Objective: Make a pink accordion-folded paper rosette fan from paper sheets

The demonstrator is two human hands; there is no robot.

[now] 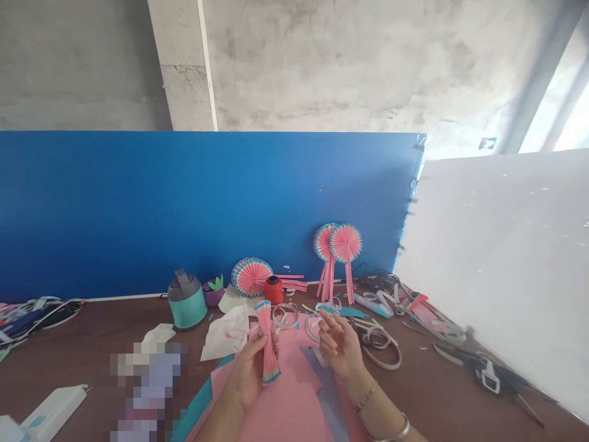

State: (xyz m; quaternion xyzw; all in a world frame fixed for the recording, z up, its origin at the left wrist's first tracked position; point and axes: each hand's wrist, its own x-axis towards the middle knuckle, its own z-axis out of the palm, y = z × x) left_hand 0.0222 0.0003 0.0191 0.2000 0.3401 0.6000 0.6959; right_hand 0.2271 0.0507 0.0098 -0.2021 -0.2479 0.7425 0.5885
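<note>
Grips pleated pink paper (269,353) by its narrow middle in the left hand (247,370), lower centre of the frame, right hand (342,351) loosely open, apparently shaping folds, with a steady pinch needed next.

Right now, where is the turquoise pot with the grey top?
In the head view, the turquoise pot stands left of centre on the brown table, in front of the blue board and just left of the small purple pot.
</note>
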